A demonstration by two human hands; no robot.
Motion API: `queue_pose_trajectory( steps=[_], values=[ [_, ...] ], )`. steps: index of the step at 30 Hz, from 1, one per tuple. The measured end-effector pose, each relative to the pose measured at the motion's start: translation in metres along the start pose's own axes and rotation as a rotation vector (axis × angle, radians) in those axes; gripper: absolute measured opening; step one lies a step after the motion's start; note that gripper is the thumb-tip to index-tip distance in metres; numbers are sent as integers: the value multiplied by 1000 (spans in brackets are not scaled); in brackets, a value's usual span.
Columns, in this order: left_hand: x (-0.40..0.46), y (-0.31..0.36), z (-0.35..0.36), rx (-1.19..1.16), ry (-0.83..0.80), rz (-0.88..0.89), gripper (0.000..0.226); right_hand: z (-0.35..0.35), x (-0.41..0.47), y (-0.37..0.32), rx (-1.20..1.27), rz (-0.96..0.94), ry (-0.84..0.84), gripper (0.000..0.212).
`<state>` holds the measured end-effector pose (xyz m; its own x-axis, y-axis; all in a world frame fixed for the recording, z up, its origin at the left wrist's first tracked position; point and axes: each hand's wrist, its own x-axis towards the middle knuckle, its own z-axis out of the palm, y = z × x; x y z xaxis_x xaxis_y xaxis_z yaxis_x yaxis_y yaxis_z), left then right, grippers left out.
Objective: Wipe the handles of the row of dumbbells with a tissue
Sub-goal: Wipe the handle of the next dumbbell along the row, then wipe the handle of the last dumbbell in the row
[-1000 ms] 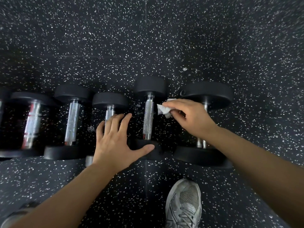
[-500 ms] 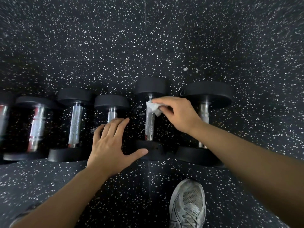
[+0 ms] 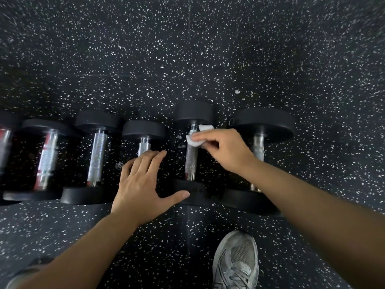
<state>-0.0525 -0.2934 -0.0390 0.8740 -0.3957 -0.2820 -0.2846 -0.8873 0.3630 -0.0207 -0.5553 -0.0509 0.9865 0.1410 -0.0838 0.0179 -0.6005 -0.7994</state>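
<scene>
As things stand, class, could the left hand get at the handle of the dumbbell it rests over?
Probably yes. The left hand lies open and flat over the near part of the third dumbbell's handle, holding nothing. The right hand with the tissue is busy on the neighbouring handle, not in its way.

L hand [image 3: 140, 185] flat, fingers splayed; R hand [image 3: 225, 150] in pinch grip, both arms outstretched.
</scene>
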Motion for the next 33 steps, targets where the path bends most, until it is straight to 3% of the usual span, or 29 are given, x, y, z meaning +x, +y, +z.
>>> queue_pose_trajectory(
  steps=[2, 6, 8, 12, 16, 20, 25, 33],
  values=[
    [0, 1, -1, -15, 2, -1, 120, -1, 1, 1, -6, 39, -18, 30],
    [0, 2, -2, -59, -8, -2, 115, -5, -8, -9, 106, 166, -350, 28],
    [-1, 4, -4, -83, -2, 13, 110, -9, -14, -14, 253, 205, -389, 31],
    [-2, 14, -14, -109, 24, 38, 104, -28, -28, -22, 542, 294, -280, 48],
    [1, 38, -26, -139, 63, 89, 104, -54, -48, -30, 586, 329, -183, 49],
    [5, 68, -27, -152, 66, 132, 105, -79, -66, -27, 444, 356, -98, 36],
    [11, 96, -14, -175, 43, 190, 102, -107, -94, 0, 0, 351, 16, 25],
    [21, 114, 12, -131, -26, 208, 112, -92, -112, 35, -113, 382, 281, 16]
  ],
)
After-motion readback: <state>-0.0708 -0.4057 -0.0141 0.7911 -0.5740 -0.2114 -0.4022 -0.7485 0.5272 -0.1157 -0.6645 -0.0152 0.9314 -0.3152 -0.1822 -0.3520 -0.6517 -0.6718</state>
